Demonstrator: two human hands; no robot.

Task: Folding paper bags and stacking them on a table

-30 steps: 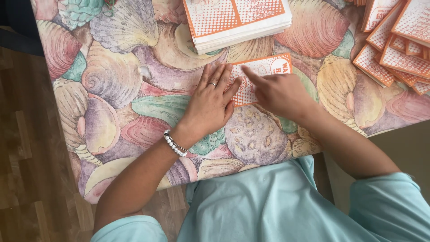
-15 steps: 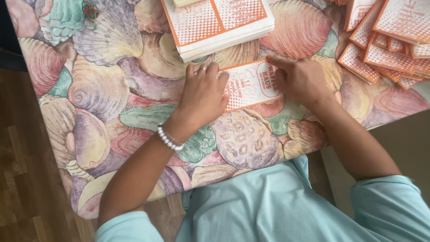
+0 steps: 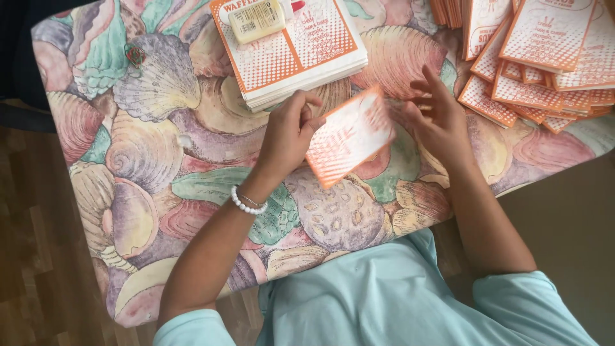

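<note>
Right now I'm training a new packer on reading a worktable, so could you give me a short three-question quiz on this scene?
1. True or false: the left hand holds the folded orange-and-white paper sleeve by its edge.
2. Is the right hand gripping that sleeve? A) yes, pinching it B) no, open beside it C) out of sight
3. What small object lies on the flat stack of orange-and-white printed paper sheets at the top of the shell-patterned tablecloth?

Key:
1. True.
2. B.
3. A small pale yellow rectangular packet.
</note>
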